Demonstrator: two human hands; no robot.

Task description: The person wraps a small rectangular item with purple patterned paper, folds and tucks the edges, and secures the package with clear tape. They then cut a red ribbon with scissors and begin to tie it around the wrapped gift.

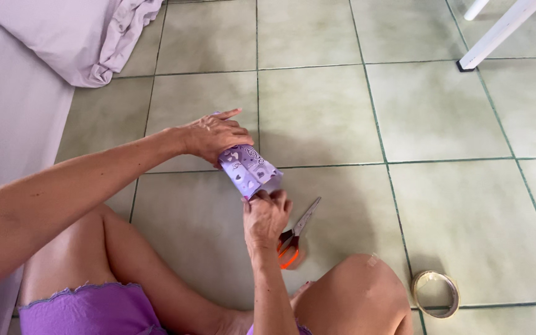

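Head view, wrapped parcel (pixel 249 169) between both hands

Pale green tiled floor (pixel 454 205) carries orange-handled scissors (pixel 296 232), a tape roll (pixel 435 293) and a white furniture leg (pixel 497 31)

Scissors (pixel 297 232) and tape roll (pixel 435 293) obstruct open floor (pixel 454 186).

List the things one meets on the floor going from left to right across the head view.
Crumpled bedsheet → wrapped package held in both hands → scissors with orange handles → tape roll → white furniture leg.
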